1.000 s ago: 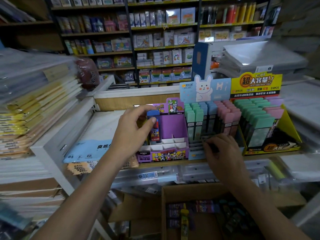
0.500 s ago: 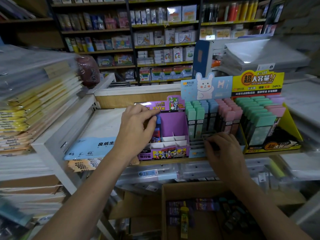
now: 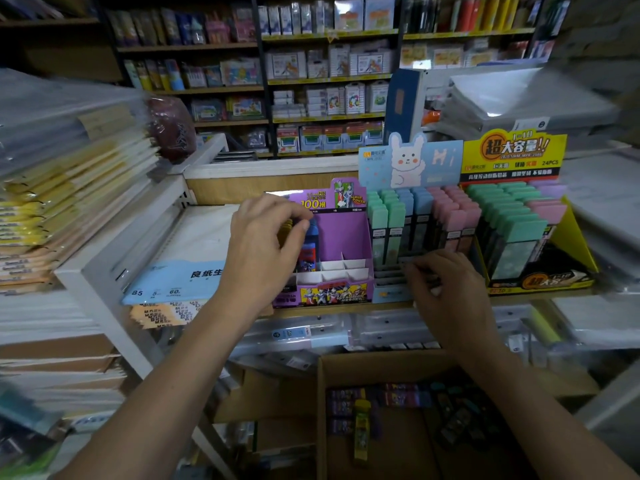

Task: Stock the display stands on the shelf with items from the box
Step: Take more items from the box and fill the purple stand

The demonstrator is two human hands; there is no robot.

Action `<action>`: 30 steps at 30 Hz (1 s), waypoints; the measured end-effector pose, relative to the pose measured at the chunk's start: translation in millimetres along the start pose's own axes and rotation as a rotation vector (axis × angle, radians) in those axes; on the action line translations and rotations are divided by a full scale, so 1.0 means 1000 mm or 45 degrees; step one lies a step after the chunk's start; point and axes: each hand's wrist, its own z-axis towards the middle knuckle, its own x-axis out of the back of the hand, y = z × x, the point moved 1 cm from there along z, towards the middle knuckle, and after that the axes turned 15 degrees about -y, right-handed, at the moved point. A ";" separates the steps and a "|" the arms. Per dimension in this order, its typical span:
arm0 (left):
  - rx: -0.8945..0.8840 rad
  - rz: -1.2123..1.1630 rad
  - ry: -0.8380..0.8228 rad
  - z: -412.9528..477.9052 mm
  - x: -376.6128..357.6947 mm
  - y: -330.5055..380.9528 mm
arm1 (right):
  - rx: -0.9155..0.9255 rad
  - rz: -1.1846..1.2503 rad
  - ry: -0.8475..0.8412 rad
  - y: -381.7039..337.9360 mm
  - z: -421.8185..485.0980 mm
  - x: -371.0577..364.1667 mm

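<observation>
Status: stocking is in progress and partly complete.

1. The left hand [image 3: 263,244] pinches the blue cap of a tube [image 3: 309,249] between thumb and curled fingers. The tube stands upright in a far-left slot of the purple display stand [image 3: 341,251] on the shelf [image 3: 346,309]. It appears seated or nearly seated.
2. The purple display stand is mostly unfilled. The white divider slots to the right of the tube and along the near rows show no stock. What lies behind the left hand is hidden.
3. The right hand [image 3: 446,292] rests with curled fingers at the near rows of the pastel stand [image 3: 415,237] (the one with the rabbit header). Whether it grasps an item cannot be determined. The far rows of that stand are full; its near rows look vacant.
4. The yellow stand [image 3: 519,237], far right, appears full.
5. The box [image 3: 391,367] sits below the shelf, near the person. It holds a row of dark tubes [image 3: 398,398] and a yellow-green tube [image 3: 362,431].

Judgement: most of the purple stand and the near pastel rows are left to fill.
</observation>
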 end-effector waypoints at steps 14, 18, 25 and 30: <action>0.232 -0.474 -0.275 -0.119 -0.097 0.022 | -0.275 0.467 -0.425 0.009 -0.089 -0.042; 0.529 -0.490 -0.542 -0.151 -0.163 0.002 | -0.567 0.598 -0.659 0.037 -0.118 -0.093; 0.852 -0.373 -1.008 -0.169 -0.244 -0.023 | -1.277 1.090 -0.839 0.066 -0.164 -0.164; 0.969 -0.314 -1.119 -0.166 -0.269 -0.030 | -1.625 1.297 -0.845 0.078 -0.178 -0.196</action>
